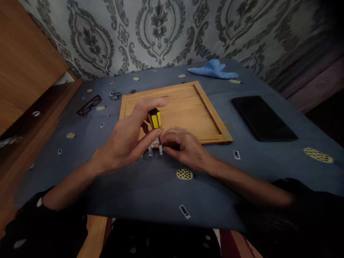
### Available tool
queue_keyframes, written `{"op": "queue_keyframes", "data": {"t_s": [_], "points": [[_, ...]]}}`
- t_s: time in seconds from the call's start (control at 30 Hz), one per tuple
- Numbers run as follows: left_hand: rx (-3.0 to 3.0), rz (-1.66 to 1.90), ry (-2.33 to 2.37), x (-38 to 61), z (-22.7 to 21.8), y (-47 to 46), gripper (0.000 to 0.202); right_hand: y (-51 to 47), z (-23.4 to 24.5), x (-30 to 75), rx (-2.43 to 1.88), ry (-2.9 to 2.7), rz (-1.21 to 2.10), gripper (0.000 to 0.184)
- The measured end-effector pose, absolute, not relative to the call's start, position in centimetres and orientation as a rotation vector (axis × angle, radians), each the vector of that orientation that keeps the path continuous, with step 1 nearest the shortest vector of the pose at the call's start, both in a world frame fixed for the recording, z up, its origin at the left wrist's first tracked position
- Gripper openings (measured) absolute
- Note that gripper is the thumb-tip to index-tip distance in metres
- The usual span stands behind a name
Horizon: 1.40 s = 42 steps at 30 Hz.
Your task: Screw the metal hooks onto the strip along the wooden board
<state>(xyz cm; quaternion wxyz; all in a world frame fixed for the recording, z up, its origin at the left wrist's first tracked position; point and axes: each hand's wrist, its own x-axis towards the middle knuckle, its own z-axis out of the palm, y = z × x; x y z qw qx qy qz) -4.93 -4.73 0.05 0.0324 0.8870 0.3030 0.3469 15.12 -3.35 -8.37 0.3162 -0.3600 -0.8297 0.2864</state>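
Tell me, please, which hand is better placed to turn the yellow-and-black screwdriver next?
Probably the left hand: it holds the screwdriver by its handle. The right hand is lower, close to the metal bracket, so it seems better placed for steadying.

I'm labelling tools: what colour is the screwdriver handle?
The screwdriver handle is yellow and black; see the head view.

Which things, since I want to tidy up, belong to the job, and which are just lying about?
Seemingly in use:
Yellow-and-black screwdriver, held in the left hand
Metal fitting, beside the right hand
Wooden panel, the fitting at its near edge

Seemingly just lying about:
Blue cloth
Dark flat device
Glasses
Shiny metal piece near the glasses, possibly a spare part
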Motion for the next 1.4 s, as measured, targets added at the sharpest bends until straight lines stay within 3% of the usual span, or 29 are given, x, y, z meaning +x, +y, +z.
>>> {"op": "queue_keyframes", "data": {"t_s": [0.23,0.6,0.9,1.4], "points": [[2.841,1.079,0.967,-4.79,-0.17,-4.95,0.040,-3.45,-8.40,15.19,-0.956,-2.177,0.757,0.010],[2.689,0.986,1.009,-5.28,0.22,-4.67,0.050,-3.47,-8.44,15.27,-0.938,-2.171,0.764,0.010],[2.728,1.081,0.986,-4.91,0.45,-4.81,0.039,-3.43,-8.55,15.32,-0.939,-2.185,0.718,0.010],[2.632,1.021,1.125,-5.09,0.27,-4.60,0.041,-3.60,-8.19,15.32,-0.979,-2.205,0.711,0.013]]}}
